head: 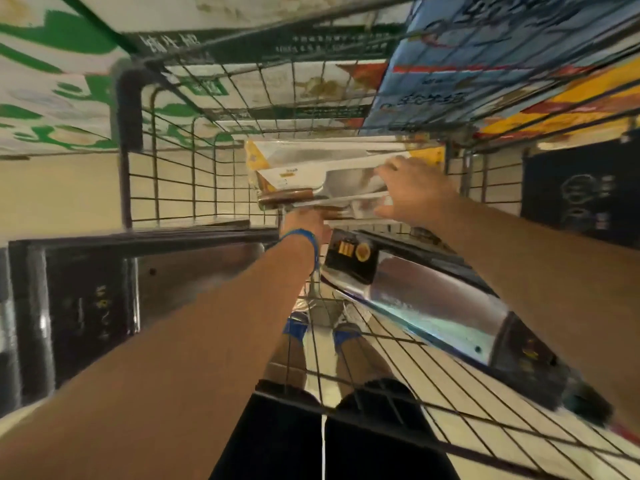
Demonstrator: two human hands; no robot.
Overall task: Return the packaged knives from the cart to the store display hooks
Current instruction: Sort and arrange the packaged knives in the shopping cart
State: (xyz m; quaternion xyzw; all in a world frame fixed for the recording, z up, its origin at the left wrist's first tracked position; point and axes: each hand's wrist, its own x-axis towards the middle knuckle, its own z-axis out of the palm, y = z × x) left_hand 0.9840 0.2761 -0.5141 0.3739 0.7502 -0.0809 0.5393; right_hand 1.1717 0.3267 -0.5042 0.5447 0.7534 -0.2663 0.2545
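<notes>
Beneath the wire cart (130, 140), tiled floor (500, 183).

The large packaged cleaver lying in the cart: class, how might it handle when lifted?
The packaged cleaver probably feels heavy: its steel blade is broad. Its glossy plastic cover may be slippery. Being flat, it is unlikely to roll.

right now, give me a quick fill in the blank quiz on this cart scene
The left hand wears a ___ wristband.
The right hand touches packaged ___.
The cart has ___ mesh walls.
The near knife has a ___ card.
Missing words: blue; knives; wire; black.
</notes>
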